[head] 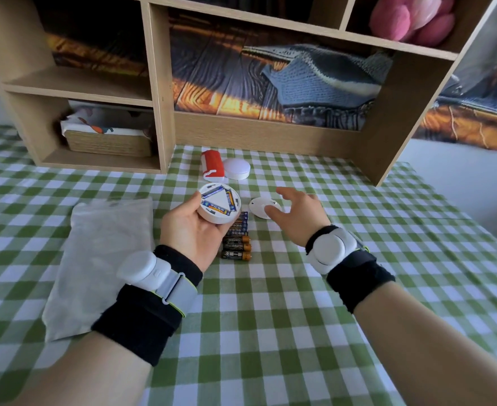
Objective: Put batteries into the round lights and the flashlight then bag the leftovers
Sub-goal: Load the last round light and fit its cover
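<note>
My left hand (190,230) holds a white round light (218,203) back side up, with three blue batteries seated in a triangle inside it. Its white back cover (259,207) lies on the tablecloth to the right. My right hand (295,213) hovers over that cover with fingers spread, the thumb touching or just above it. A row of several loose batteries (237,240), blue and black-orange, lies below the held light. Farther back stand a red and white flashlight (212,165) and a second white round light (237,169). A translucent plastic bag (101,259) lies flat at the left.
A wooden shelf unit (159,92) stands at the back of the green checked tablecloth (285,317). A woven basket (109,142) sits in its lower left compartment. A pink plush (411,19) fills an upper right compartment.
</note>
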